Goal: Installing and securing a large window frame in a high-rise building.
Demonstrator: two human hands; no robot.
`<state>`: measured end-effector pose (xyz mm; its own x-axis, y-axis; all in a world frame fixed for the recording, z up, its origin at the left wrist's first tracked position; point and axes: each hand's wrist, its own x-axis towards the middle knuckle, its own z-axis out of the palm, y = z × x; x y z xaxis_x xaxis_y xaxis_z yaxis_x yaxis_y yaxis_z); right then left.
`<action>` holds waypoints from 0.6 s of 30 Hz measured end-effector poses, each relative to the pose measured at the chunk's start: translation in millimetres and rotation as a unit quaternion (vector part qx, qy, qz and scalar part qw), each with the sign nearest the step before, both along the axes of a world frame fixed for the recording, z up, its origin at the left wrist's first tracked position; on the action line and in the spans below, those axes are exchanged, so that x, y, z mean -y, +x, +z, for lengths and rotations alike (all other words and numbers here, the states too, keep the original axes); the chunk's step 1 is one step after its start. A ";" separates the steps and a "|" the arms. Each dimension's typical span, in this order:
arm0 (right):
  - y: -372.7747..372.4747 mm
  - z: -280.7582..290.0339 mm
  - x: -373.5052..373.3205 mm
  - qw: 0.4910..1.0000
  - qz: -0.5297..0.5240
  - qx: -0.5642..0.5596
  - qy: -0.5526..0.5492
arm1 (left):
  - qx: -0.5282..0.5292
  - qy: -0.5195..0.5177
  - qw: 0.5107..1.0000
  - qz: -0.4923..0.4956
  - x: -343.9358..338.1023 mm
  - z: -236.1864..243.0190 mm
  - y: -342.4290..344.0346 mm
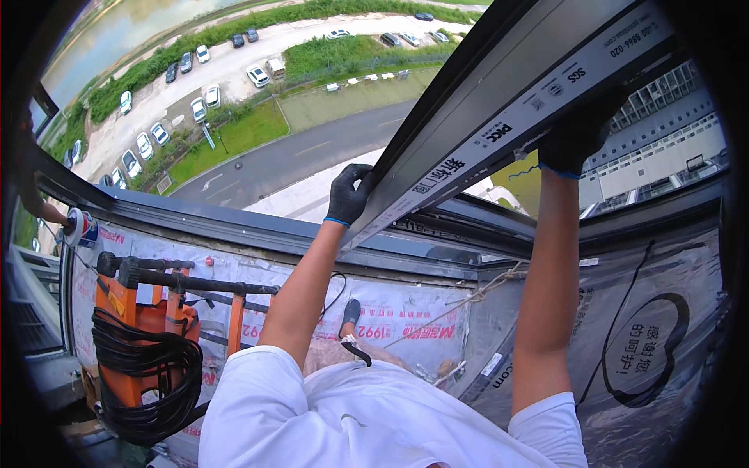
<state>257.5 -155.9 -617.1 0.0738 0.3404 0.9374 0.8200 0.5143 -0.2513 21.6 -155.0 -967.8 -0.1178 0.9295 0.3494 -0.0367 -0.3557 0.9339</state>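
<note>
A long dark grey metal window frame (511, 97) with a white printed protective strip slants across the opening in front of me. My left hand (349, 193), in a black glove with a blue cuff, is closed around its near lower edge. My right hand (577, 140), gloved the same way, is raised higher and grips the frame's right side; its fingers are largely lost against the dark metal. Below the slanting piece runs the fixed window sill rail (195, 222), which meets another rail at the corner.
At far left, another person's arm (43, 207) reaches to a round can (82, 228). An orange stepladder (121, 300) carries coiled black cable (148, 374). Pale rope (484, 292) hangs near the corner, beside plastic-wrapped panels (640, 312). Beyond the opening, a road (289, 164) lies far below.
</note>
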 end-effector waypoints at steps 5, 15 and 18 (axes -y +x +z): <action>-10.5 0.2 2.1 0.996 0.043 -0.072 -0.006 | -0.109 0.097 0.989 -0.009 -13.6 2.5 -9.5; -2.7 -2.1 -3.4 0.998 -0.048 0.034 0.026 | -0.086 0.014 0.996 0.016 4.2 -27.9 -1.9; -3.9 -2.7 -4.6 0.996 -0.043 0.045 0.059 | -0.092 -0.040 0.995 0.002 12.5 -37.1 -4.9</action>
